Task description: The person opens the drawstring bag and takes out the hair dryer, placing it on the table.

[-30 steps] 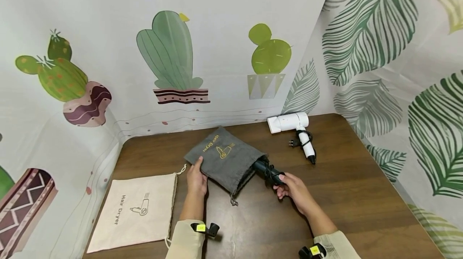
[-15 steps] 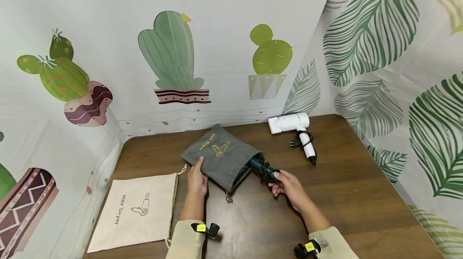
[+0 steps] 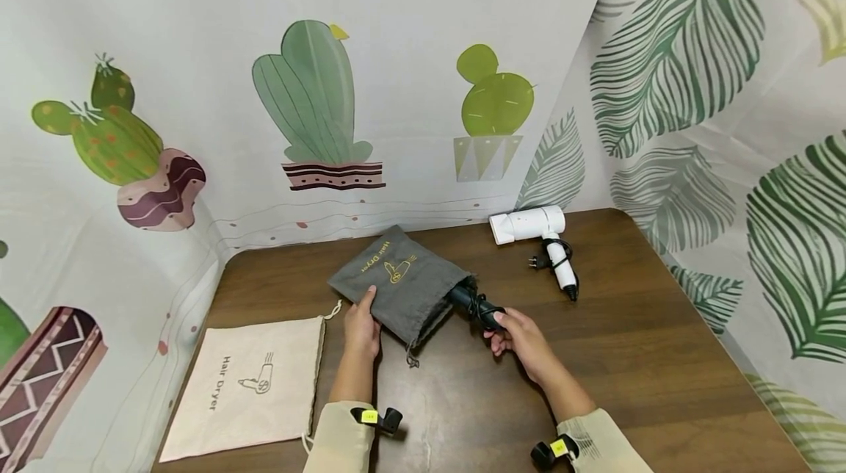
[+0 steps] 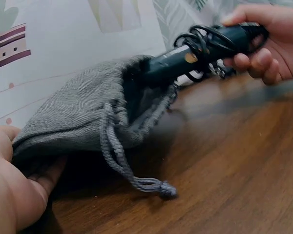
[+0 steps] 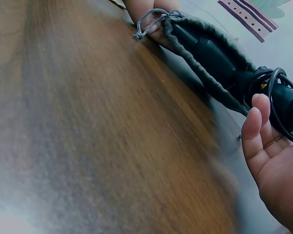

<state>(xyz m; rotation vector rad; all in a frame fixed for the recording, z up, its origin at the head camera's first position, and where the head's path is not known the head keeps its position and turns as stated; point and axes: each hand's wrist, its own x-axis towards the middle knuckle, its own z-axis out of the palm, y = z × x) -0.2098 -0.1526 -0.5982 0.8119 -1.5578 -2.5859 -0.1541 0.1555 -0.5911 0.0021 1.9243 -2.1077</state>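
A grey drawstring bag [image 3: 410, 282], printed "Hair Dryer" in gold, lies slantwise with its mouth toward the right. My left hand [image 3: 361, 327] grips its near edge, thumb on top and fingers underneath. Out of the mouth sticks the handle of a dark hair dryer [image 3: 469, 302], wound with its black cord. The end of that handle is held by my right hand [image 3: 525, 342]. Through the open mouth in the right wrist view, the dryer's body [image 5: 217, 56] shows inside the bag; the rest is hidden by cloth. A knotted drawstring [image 4: 136, 175] hangs from the mouth.
A white hair dryer [image 3: 529, 225] with its cord wrapped round the handle lies at the back right of the brown wooden table [image 3: 628, 326]. At the left, a cream drawstring bag [image 3: 244, 392] lies flat. A printed cloth [image 3: 410, 106] hangs behind the table.
My right hand has moved left, and the dark hair dryer has shifted left with it. The grey bag has also slid slightly left and back. My left hand has stayed nearly in place.
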